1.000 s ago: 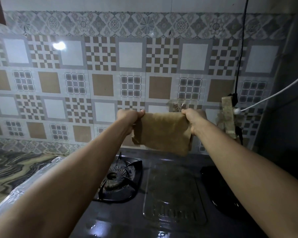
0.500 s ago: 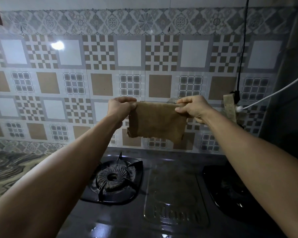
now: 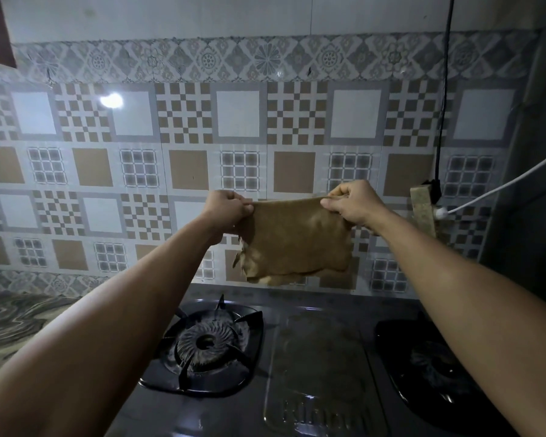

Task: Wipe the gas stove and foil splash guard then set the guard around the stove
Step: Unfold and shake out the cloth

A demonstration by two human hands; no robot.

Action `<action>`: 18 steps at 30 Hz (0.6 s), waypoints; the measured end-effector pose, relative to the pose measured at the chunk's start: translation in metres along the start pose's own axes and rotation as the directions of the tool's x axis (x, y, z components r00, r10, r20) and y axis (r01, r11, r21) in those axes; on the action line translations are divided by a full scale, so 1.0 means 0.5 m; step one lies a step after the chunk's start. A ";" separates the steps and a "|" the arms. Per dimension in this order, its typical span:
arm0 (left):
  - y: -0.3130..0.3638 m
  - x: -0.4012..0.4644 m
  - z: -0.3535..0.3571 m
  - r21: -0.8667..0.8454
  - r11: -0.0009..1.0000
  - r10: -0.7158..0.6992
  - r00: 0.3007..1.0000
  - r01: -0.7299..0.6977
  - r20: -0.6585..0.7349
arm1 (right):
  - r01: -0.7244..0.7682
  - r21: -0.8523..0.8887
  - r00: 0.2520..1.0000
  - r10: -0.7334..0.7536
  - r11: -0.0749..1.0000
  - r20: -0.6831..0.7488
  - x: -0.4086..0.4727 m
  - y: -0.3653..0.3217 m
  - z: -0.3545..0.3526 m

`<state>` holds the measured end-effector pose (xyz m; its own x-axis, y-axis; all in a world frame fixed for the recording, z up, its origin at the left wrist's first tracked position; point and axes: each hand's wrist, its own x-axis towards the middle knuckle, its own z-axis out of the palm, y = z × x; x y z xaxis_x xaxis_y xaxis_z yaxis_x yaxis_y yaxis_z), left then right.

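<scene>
Pinching the top corners of a brown cloth (image 3: pixel 297 238), my fingers (image 3: pixel 245 207) on the left hand (image 3: pixel 226 209) and those on the right hand (image 3: pixel 352 203) hold it stretched flat, both hands closed on its upper edge. The cloth hangs in the air before the tiled wall (image 3: pixel 240 121), above the back of the gas stove (image 3: pixel 316 367). Below, the left burner (image 3: pixel 207 342) looks grimy, so I judge the wiping barely begun or unfinished. No foil splash guard shows anywhere; cleaning it and setting it around the stove remain. Marbled tabletop (image 3: pixel 10 320) lies left.
</scene>
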<state>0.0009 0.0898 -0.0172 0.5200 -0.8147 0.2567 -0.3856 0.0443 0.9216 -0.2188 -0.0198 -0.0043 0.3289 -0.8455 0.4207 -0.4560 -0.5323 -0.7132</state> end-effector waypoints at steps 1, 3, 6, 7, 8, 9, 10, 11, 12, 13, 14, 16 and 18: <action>-0.002 -0.002 0.004 -0.011 0.999 -0.046 0.999 0.046 0.017 | -0.041 0.002 0.999 0.041 0.999 -0.009 -0.002 0.004 0.005; -0.007 -0.009 0.016 -0.045 0.987 -0.151 0.988 0.152 0.036 | -0.132 0.003 0.991 0.132 0.991 -0.036 -0.007 0.010 0.020; -0.009 -0.024 0.046 -0.109 0.961 -0.247 0.965 0.256 0.091 | -0.261 0.115 0.963 0.267 0.958 -0.035 -0.017 0.008 0.052; -0.009 -0.030 0.057 -0.132 0.950 -0.266 0.955 0.282 0.132 | -0.288 0.166 0.957 0.291 0.943 0.003 -0.019 0.006 0.064; -0.009 -0.033 0.068 -0.165 0.936 -0.281 0.943 0.311 0.178 | -0.303 0.217 0.953 0.298 0.928 0.056 -0.025 0.002 0.073; -0.008 -0.035 0.078 -0.204 0.918 -0.295 0.930 0.340 0.219 | -0.313 0.277 0.949 0.292 0.908 0.116 -0.033 -0.003 0.081; -0.007 -0.037 0.088 -0.245 0.898 -0.306 0.919 0.365 0.248 | -0.320 0.340 0.945 0.271 0.884 0.185 -0.042 -0.007 0.086; -0.006 -0.038 0.096 -0.267 0.889 -0.305 0.916 0.372 0.261 | -0.335 0.388 0.933 0.246 0.859 0.263 -0.053 -0.013 0.087; -0.005 -0.041 0.101 -0.268 0.894 -0.291 0.919 0.361 0.265 | -0.363 0.425 0.913 0.227 0.829 0.338 -0.062 -0.018 0.087; -0.007 -0.042 0.103 -0.263 0.903 -0.269 0.924 0.340 0.271 | -0.400 0.468 0.891 0.216 0.788 0.399 -0.064 -0.016 0.086; -0.009 -0.044 0.103 -0.268 0.908 -0.244 0.925 0.323 0.290 | -0.442 0.520 0.868 0.203 0.731 0.453 -0.065 -0.012 0.085; -0.017 -0.045 0.100 -0.259 0.920 -0.211 0.928 0.295 0.308 | -0.516 0.568 0.829 0.208 0.641 0.519 -0.061 -0.004 0.084; -0.027 -0.043 0.102 -0.213 0.944 -0.202 0.952 0.252 0.232 | -0.539 0.535 0.808 0.220 0.650 0.547 -0.054 0.009 0.085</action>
<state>-0.0437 0.0771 -0.0501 0.3961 -0.9182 -0.0096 -0.0704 -0.0407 0.9967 -0.1947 0.0024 -0.0429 0.6172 -0.7770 -0.1238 -0.0314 0.1328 -0.9906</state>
